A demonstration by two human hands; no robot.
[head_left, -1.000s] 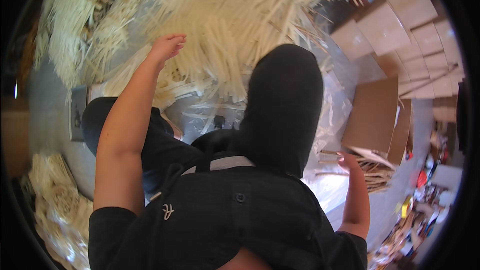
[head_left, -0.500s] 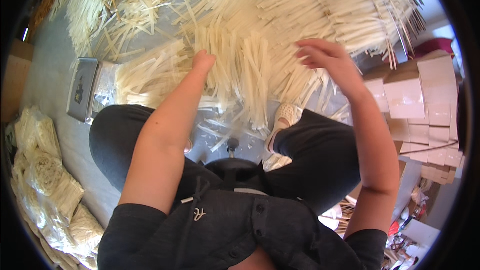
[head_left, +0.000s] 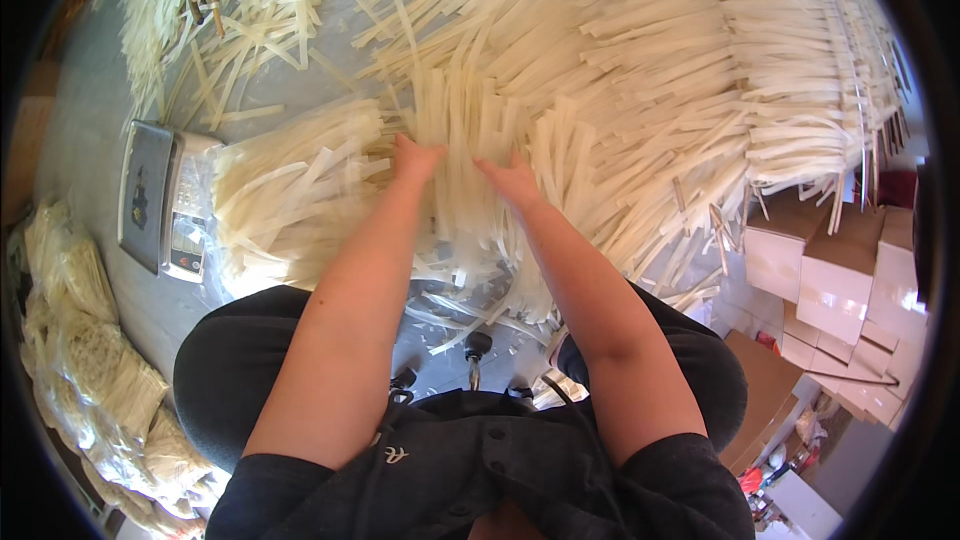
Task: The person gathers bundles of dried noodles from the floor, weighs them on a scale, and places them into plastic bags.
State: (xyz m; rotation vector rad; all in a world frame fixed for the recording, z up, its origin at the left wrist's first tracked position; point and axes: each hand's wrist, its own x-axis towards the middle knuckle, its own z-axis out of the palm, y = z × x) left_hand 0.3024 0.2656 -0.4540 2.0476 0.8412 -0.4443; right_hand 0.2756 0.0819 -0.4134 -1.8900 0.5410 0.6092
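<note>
Bags (head_left: pixel 80 305) of clear plastic hold pale strips (head_left: pixel 130 365), while left hand (head_left: pixel 416 158) and right hand (head_left: pixel 508 180), each spread, flank a bundle (head_left: pixel 457 175).

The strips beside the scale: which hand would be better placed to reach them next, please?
Probably the left hand: it is next to those strips, while the right hand is farther off, beyond the middle strips.
</note>
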